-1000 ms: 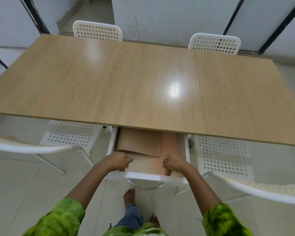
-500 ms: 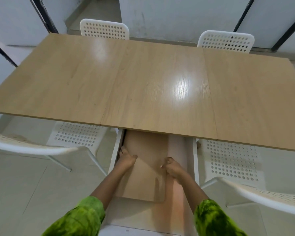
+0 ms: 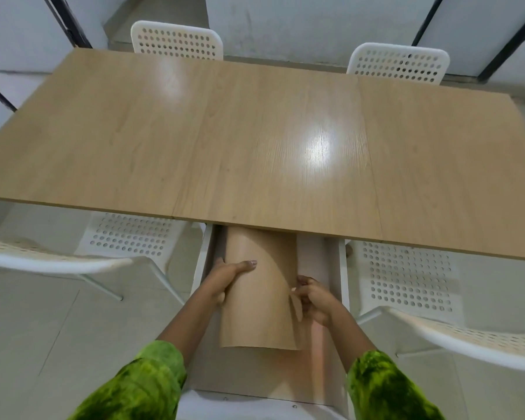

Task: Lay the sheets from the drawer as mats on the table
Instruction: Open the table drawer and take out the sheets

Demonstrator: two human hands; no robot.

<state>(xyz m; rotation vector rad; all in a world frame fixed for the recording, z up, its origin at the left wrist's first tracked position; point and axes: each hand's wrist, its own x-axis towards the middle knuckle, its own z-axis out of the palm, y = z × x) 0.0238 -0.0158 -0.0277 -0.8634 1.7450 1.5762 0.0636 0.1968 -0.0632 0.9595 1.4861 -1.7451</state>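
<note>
Only the head view here, so: the drawer (image 3: 331, 268) under the near edge of the table (image 3: 255, 140) is pulled well out, and the brown sheets (image 3: 261, 310) are in it, bowed up into a hump between the two hands. The left hand (image 3: 225, 280) grips the left edge, thumb lying flat across the top and the other fingers tucked under where I can't really see them. The right hand (image 3: 314, 300) has its fingers curled in, pinching the right edge, and a couple of layers seem to peel apart right at those fingertips. I can't tell how many sheets there are. The far end of the stack runs past both sets of fingers and disappears under the table edge, while the near end sits back toward the wrists, resting on the drawer floor. Progress-wise I'd call this very early: drawer open, sheets grabbed, but nothing is out yet and no mat shows anywhere on the wood top beyond the fingers. So what's left looks like pretty much everything: lift the stack clear, separate it, and lay each one down, probably one in front of each white chair (image 3: 176, 40).
</note>
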